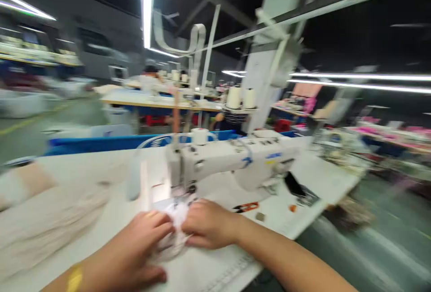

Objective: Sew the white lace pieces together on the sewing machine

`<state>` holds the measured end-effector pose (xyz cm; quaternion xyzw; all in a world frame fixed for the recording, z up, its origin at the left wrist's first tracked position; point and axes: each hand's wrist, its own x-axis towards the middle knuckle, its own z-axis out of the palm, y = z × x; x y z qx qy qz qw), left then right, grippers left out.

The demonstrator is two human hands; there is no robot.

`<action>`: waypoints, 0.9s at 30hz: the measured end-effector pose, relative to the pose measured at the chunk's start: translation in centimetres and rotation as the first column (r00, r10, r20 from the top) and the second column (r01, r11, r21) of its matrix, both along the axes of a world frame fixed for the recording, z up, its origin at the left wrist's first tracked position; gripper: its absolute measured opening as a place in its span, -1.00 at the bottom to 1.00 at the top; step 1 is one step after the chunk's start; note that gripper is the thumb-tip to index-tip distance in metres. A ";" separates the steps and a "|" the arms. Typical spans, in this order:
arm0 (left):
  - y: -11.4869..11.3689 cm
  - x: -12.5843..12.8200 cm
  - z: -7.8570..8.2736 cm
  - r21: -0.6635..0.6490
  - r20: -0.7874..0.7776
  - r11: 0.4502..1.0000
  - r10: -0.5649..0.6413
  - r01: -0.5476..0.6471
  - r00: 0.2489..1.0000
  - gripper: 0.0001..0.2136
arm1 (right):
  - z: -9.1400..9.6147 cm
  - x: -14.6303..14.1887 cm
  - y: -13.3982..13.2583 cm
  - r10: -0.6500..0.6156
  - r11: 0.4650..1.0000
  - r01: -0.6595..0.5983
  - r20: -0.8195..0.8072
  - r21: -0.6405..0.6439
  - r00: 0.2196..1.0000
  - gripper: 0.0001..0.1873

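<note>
A white sewing machine (229,159) stands on the table, its needle area lit at the left end. A small piece of white fabric (179,218) lies under and in front of the needle area, bunched towards me. My right hand (210,223) is closed on the fabric's right side, thumb and fingers pinched together. From the left, my left hand (139,242) rests its fingers on the fabric's left edge, the thumb spread apart below. Motion blur smears the picture, and the fingertips are partly hidden.
Orange-handled thread snips (247,207), a dark phone-like object (294,184) and a small orange item (292,208) lie right of the machine. Pale cloth (50,224) is heaped at the left. Thread cones (234,98) stand behind. Other sewing tables fill the background.
</note>
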<state>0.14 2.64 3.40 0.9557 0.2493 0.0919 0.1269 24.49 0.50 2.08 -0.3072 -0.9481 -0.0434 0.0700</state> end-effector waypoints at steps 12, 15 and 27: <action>0.1 0.8 -3.8 0.033 0.262 0.993 0.102 -0.114 0.960 -0.81 | -3.8 0.1 -0.6 -0.086 0.996 0.045 -0.624 -0.080 0.776 -0.82; 0.9 1.5 -3.6 -0.174 0.315 0.963 0.251 -0.205 0.915 -0.84 | -4.0 -0.3 -0.3 -0.219 0.975 0.126 -0.730 -0.181 0.648 -0.84; 2.8 2.1 -3.8 -0.334 0.288 0.899 0.384 -0.284 0.877 -0.94 | -4.2 -1.2 0.2 -0.364 0.931 0.183 -0.813 -0.315 0.454 -0.75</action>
